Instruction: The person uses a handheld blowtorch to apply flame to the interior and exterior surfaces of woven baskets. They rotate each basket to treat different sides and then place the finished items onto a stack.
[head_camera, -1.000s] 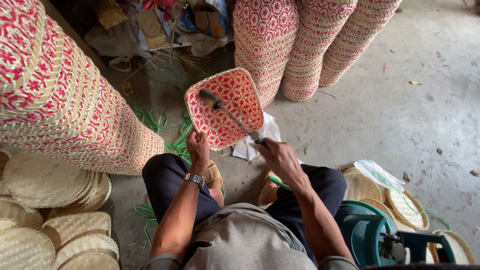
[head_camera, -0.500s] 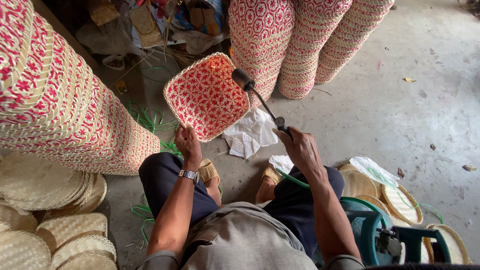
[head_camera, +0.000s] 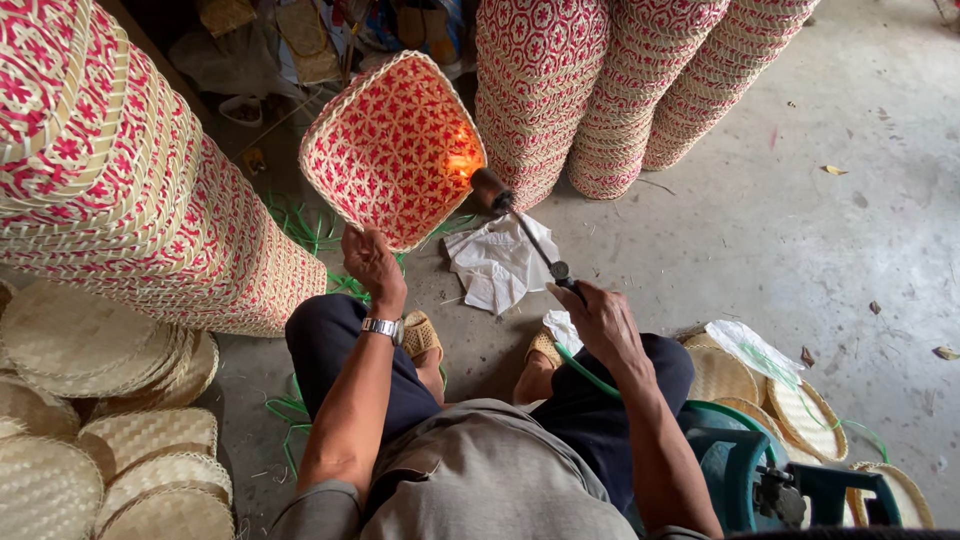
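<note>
My left hand (head_camera: 372, 262) grips the near edge of a red and cream woven tray (head_camera: 390, 150), held upright and tilted in front of me. My right hand (head_camera: 595, 315) holds a gas torch (head_camera: 520, 225) by its handle, with a green hose running back past my knee. The torch's nozzle sits at the tray's right side, and an orange flame (head_camera: 462, 160) licks the weave there. A watch is on my left wrist.
Tall stacks of red woven trays stand at left (head_camera: 120, 180) and at the back (head_camera: 560, 90). Plain round woven lids (head_camera: 80, 400) lie at lower left and more at right (head_camera: 780, 390). Crumpled white paper (head_camera: 495, 262) lies on the concrete floor. A teal stool frame (head_camera: 760, 470) stands at lower right.
I have raised and turned the tray to the right. The torch has swung from the tray's face to its right edge, and a flame now shows on the weave.
</note>
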